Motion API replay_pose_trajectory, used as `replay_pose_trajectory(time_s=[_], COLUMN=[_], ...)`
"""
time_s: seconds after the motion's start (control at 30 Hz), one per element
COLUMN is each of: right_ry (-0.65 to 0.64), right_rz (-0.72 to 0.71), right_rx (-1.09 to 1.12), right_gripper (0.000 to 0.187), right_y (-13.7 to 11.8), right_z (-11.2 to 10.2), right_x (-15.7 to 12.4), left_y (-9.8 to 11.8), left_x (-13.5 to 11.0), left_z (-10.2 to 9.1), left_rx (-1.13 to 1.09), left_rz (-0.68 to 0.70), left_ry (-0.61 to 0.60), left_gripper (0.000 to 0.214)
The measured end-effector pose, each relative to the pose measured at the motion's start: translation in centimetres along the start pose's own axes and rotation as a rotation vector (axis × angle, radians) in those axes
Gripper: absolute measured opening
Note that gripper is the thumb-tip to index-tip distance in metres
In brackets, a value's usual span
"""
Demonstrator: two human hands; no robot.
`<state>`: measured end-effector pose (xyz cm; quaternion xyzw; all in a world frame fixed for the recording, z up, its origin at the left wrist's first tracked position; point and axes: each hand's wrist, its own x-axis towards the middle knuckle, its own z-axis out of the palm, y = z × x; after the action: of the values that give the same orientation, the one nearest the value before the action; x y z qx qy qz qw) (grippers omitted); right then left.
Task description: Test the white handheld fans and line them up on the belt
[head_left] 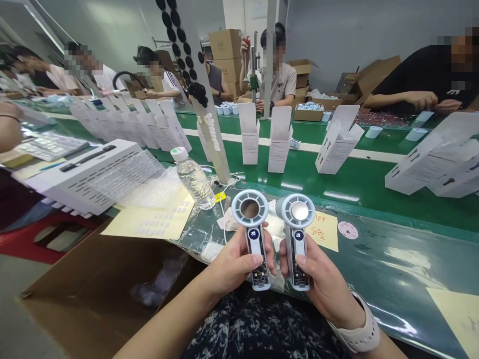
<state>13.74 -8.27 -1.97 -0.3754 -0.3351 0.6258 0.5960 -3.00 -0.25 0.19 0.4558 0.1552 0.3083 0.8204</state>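
Observation:
My left hand [235,259] is wrapped round the handle of a light blue handheld fan [256,244], thumb pressed on its front. Beside it, my right hand [322,274] grips a second handheld fan [298,244] of the same kind, its thumb also on the front. Both fans stand upright with their round heads up, a small gap between them. Each round display reads 20, and a circuit board shows through the lower part of each handle. The left fan's centre looks dark, the right one's bright silver. My fingers behind the handles are partly hidden.
A clear water bottle [194,177] stands left of the pole [209,119]. Open white boxes [250,142] line the green conveyor [299,182]. A cardboard box [93,294] is open at lower left. Yellow sheets [149,214] lie on the bench. Several co-workers sit across the line.

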Motion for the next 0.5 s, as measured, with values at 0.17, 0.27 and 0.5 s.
replay_pose_trajectory(time_s=[0.17,0.27,0.5], right_ry=[0.044,0.136,0.076], right_rz=[-0.003,0.004,0.001], right_rx=[-0.027,-0.060,-0.079], right_gripper=[0.030,0.029,0.031], right_y=[0.1,0.6,0.6], right_z=[0.0,0.0,-0.2], right_x=[0.2,0.4,0.3], left_y=[-0.5,-0.9,-0.8], left_x=[0.5,0.7,-0.1], left_z=[-0.3,-0.6,-1.3], left_rx=[-0.022,-0.052,0.090], left_rz=[0.004,0.012,-0.002], left_ry=[0.092,0.208,0.046], left_gripper=[0.044,0.039,0.035])
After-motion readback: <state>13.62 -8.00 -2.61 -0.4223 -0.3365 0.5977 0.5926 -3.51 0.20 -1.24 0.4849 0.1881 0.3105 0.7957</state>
